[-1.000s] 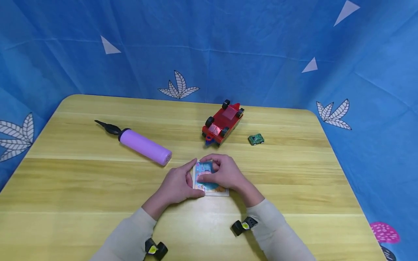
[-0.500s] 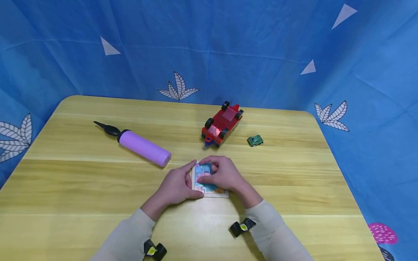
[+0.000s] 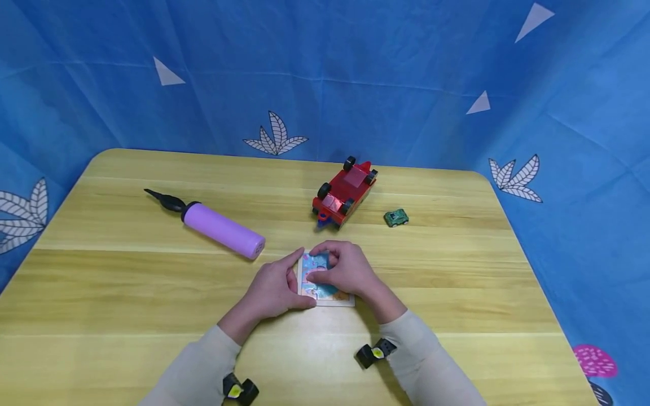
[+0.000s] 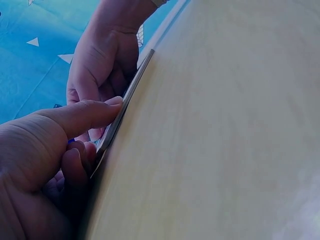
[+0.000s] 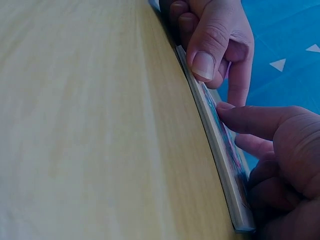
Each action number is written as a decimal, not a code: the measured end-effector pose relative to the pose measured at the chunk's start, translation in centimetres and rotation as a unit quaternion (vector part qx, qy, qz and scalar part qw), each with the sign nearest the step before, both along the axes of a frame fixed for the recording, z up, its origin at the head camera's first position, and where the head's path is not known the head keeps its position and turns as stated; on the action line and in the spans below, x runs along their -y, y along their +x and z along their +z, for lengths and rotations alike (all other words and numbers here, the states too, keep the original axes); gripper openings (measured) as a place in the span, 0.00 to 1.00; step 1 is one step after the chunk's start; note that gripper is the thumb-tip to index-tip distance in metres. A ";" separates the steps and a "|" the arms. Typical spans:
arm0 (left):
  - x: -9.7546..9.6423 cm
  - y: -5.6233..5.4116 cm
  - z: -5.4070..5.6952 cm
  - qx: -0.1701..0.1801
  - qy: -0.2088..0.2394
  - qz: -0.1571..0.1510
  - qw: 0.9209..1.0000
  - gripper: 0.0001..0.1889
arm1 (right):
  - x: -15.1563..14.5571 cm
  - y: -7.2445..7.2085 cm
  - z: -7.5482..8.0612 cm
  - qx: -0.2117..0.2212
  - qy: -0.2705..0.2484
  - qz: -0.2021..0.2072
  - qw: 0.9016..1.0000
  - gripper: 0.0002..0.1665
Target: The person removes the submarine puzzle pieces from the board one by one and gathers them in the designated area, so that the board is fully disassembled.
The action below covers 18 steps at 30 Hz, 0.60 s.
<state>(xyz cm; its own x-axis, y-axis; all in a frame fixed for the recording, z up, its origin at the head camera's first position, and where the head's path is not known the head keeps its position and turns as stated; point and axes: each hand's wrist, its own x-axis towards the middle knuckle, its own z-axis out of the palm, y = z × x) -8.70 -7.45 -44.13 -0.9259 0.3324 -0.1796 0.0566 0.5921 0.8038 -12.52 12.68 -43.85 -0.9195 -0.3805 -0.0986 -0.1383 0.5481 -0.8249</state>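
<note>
A small jigsaw puzzle in a pale frame lies flat on the table, with a blue and pink picture. My left hand holds the frame's left side, thumb at the near edge and index finger at the far corner. My right hand rests over the puzzle's right part and covers some of the picture. Its thumb and index finger touch the puzzle, spread apart. In the right wrist view the right thumb lies on the picture surface, other fingers bent beneath. Between those fingers no loose piece can be made out.
A purple hand pump with a black nozzle lies to the left. Behind the puzzle is a red toy car, wheels showing. A small green toy car sits right of it. A blue curtain hangs behind the table.
</note>
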 end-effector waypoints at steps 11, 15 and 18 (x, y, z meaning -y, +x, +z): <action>-0.1 0.0 0.1 0.000 0.004 0.002 1.000 0.58 | 0.1 0.0 0.2 0.004 0.006 -0.012 1.000 0.23; -0.1 0.0 0.1 0.002 0.001 0.001 1.000 0.58 | 0.1 0.0 0.3 0.006 0.018 -0.011 1.000 0.23; -0.1 0.0 0.1 0.005 -0.004 0.002 1.000 0.58 | 0.2 0.0 0.4 0.006 0.027 -0.008 1.000 0.23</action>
<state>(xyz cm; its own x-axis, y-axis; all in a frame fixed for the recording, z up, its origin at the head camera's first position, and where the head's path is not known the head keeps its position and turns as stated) -8.66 -7.36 -44.07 -0.9252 0.3281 -0.1906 0.0472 0.5980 0.8001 -12.53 12.52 -43.41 -0.9239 -0.3600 -0.1295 -0.1200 0.5940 -0.7955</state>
